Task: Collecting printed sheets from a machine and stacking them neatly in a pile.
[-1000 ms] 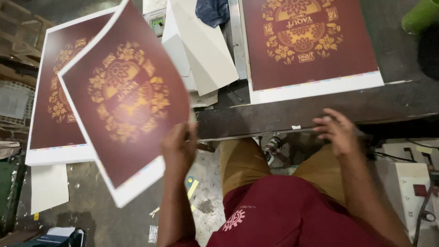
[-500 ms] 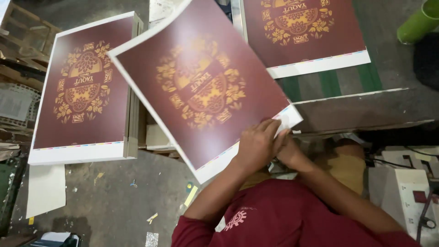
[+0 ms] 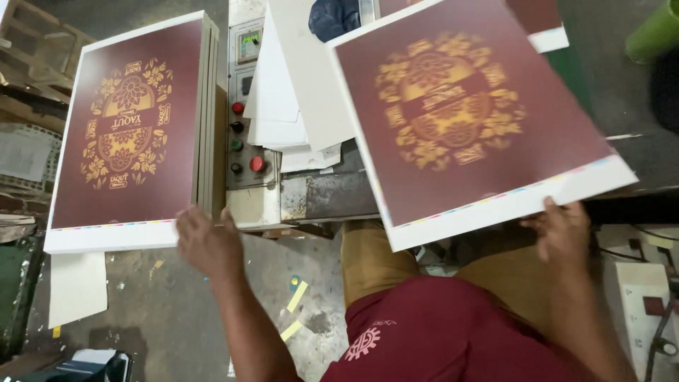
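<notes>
My right hand (image 3: 562,230) grips the near white edge of a large maroon printed sheet (image 3: 467,120) with a gold ornament, holding it tilted over the machine bed. My left hand (image 3: 206,240) is free, fingers spread, just below the near right corner of a thick stack of the same maroon sheets (image 3: 131,127) at the left. It holds nothing. Another maroon sheet (image 3: 541,25) lies partly hidden under the held one at the top right.
A control panel (image 3: 246,113) with red and green buttons sits between the stack and a pile of blank white sheets (image 3: 297,92). A green cylinder (image 3: 654,32) stands at the top right. Grey floor with paper scraps (image 3: 297,297) lies below.
The held sheet has swung from the left across to the right. My left hand has let go of it and moved back left, near the stack; my right hand alone holds the sheet.
</notes>
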